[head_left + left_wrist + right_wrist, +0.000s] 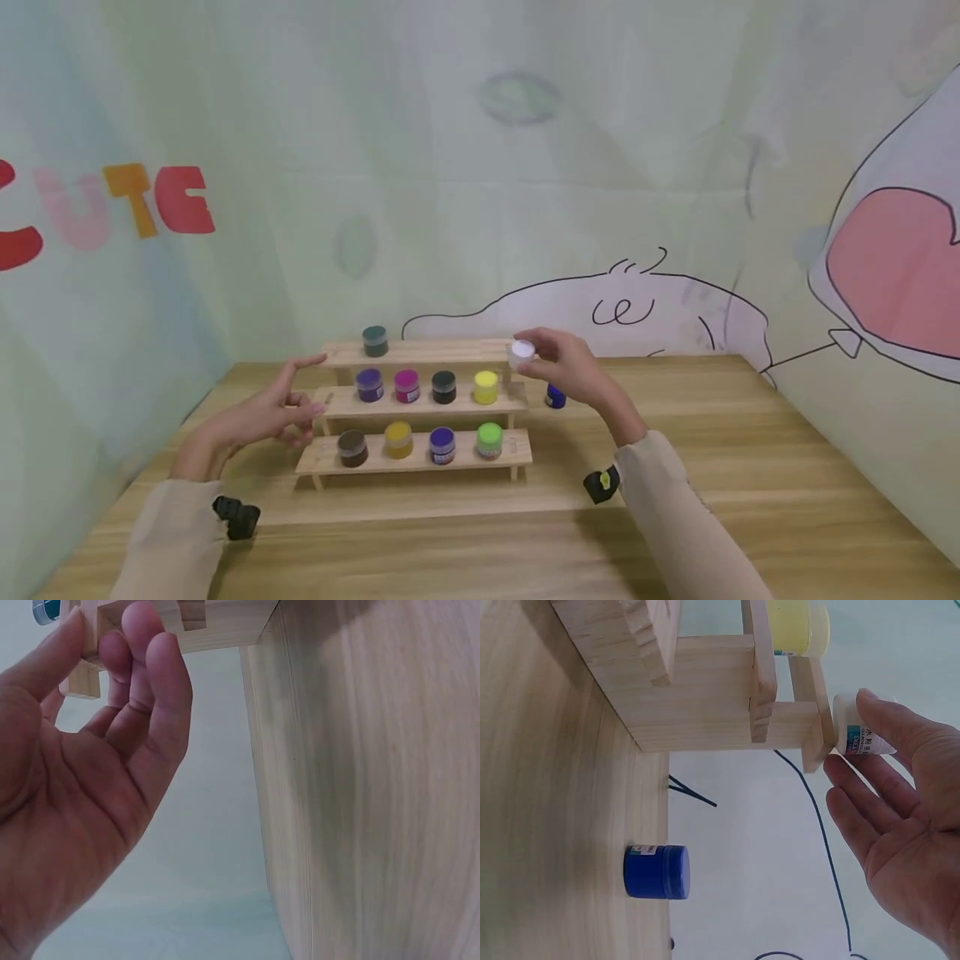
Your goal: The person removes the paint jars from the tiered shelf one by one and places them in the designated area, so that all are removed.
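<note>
A three-tiered wooden rack [420, 407] holds small jars of paint. My right hand [566, 364] pinches a white paint jar [521, 354] between thumb and fingers at the right end of the top tier. In the right wrist view, the jar [851, 727] lies against that tier's edge, its label showing. My left hand [258, 417] is at the rack's left end. One finger reaches out to the top tier, while the others bend loosely near the middle tier; the left wrist view shows a digit touching the wood. A dark green jar [375, 341] stands on the top tier's left.
Purple, magenta, black and yellow jars [486, 387] line the middle tier. Brown, ochre, violet and light green jars [490, 441] stand on the bottom one. A blue jar [656, 871] is on the wooden table [450, 550], right of the rack. A printed curtain [420, 167] hangs behind.
</note>
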Available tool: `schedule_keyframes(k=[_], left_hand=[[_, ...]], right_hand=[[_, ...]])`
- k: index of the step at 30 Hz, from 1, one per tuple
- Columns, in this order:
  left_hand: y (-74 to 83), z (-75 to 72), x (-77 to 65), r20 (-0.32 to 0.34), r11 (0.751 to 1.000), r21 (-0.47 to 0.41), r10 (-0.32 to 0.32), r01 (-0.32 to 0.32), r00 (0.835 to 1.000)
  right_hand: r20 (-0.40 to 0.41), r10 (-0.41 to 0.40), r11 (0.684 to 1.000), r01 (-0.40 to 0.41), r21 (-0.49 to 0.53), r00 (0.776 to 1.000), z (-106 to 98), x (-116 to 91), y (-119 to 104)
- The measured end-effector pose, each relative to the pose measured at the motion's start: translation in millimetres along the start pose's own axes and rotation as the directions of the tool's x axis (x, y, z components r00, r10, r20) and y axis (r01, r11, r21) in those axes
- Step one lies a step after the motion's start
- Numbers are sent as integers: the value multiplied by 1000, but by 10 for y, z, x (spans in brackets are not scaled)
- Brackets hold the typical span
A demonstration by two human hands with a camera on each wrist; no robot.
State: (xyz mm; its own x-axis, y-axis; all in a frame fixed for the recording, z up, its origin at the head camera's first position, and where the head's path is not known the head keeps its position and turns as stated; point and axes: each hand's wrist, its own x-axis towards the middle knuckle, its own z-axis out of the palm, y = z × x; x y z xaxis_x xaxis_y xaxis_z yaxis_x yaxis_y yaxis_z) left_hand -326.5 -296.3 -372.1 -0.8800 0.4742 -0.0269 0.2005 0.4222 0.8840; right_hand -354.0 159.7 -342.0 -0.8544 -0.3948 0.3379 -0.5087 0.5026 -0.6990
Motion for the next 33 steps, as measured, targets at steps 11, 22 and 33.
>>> schedule_keyframes(k=[11, 22, 33], left_hand=[[94, -74, 32, -21, 998, 60, -19, 20, 1000], [65, -21, 46, -23, 997, 48, -51, 52, 998], [58, -14, 37, -9, 998, 50, -50, 50, 999]], right_hand=[[-139, 39, 995, -26, 97, 989, -227, -137, 223], [-89, 148, 986, -141, 85, 985, -486, -241, 453], [-18, 204, 978, -203, 41, 979, -660, -388, 637]])
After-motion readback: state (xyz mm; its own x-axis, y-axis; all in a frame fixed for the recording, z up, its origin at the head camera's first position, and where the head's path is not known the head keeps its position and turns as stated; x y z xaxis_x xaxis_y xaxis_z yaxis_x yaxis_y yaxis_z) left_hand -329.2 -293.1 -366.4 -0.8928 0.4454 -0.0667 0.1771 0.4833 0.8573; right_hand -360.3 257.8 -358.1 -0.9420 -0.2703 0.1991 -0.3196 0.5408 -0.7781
